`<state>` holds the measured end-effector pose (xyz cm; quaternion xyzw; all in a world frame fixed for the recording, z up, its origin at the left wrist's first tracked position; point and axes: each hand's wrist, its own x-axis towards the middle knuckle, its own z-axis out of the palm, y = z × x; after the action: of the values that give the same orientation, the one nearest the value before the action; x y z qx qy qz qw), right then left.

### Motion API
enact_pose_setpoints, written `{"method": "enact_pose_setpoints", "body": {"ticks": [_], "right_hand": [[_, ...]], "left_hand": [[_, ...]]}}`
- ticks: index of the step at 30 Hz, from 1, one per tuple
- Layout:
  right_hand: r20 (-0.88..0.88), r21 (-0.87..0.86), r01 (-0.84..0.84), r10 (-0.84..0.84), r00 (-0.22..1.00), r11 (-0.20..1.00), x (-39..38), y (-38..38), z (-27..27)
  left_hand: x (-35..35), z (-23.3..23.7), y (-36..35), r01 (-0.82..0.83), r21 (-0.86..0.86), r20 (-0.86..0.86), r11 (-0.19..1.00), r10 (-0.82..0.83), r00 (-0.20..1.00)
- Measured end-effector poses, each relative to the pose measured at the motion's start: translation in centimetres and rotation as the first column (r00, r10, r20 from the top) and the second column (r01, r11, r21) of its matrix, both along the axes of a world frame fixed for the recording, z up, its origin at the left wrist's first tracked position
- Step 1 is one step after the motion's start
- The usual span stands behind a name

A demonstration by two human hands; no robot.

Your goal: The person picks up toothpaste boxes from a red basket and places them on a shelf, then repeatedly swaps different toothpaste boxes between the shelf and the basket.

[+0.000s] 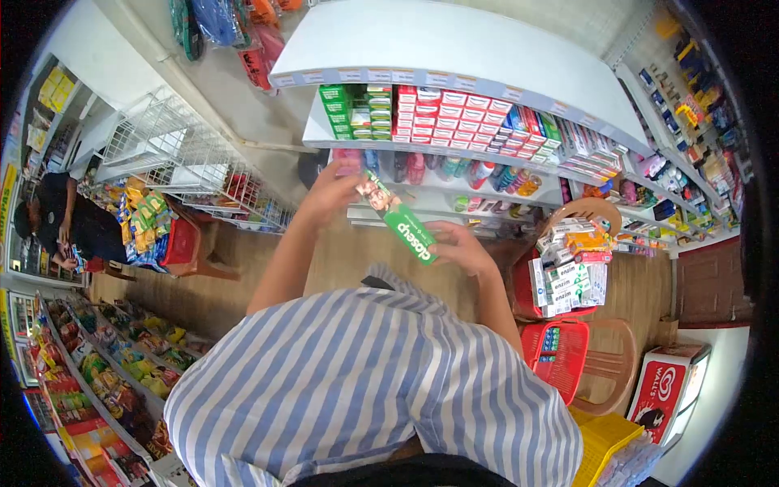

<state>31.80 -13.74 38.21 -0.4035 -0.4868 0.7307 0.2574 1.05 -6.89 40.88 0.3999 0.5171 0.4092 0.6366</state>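
A long green Closeup toothpaste box [399,221] is held tilted in front of my chest, its printed side facing up. My left hand [334,191] closes on the upper left end, and my right hand [459,247] grips the lower right end. Beyond my hands, a white shelf [312,130] carries stacked toothpaste boxes. Green boxes [335,109] stand at its left end, beside many red and white boxes [454,114]. Pink and blue bottles line the tier below, partly hidden behind my left hand.
To my right, a chair holds a red basket [526,299] heaped with Enzim boxes [565,284]; another red basket [568,365] is nearer. A Wall's freezer [667,390] stands lower right. At left are a wire rack [174,154], a person in dark clothes [85,219] and snack shelves [105,365].
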Motion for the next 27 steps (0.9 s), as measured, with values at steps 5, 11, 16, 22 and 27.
{"method": "enact_pose_setpoints", "body": {"ticks": [5,11,16,22,27], "right_hand": [[-0.011,0.047,0.016,-0.015,1.0,0.999,-4.2,0.4,1.2],[0.016,0.315,0.105,-0.116,0.993,0.943,-6.7,2.5,-1.8],[-0.044,0.228,0.127,-0.12,0.992,0.965,-7.9,3.3,-2.3],[-0.071,0.059,0.104,-0.099,0.993,0.993,-8.9,2.4,1.1],[-0.165,0.0,-0.022,0.022,0.986,1.0,-9.4,2.5,1.0]], "left_hand": [[0.6,1.6,1.7,-0.139,0.223,0.148,0.965,0.107,0.983],[2.3,3.4,0.6,-0.246,0.424,0.35,0.872,0.093,0.932],[1.7,2.6,1.1,-0.224,0.451,0.396,0.864,0.031,0.918],[0.2,1.5,1.0,-0.258,0.427,0.281,0.866,0.144,0.949],[-1.7,0.8,-0.5,-0.148,0.416,0.218,0.897,0.059,0.974]]}}
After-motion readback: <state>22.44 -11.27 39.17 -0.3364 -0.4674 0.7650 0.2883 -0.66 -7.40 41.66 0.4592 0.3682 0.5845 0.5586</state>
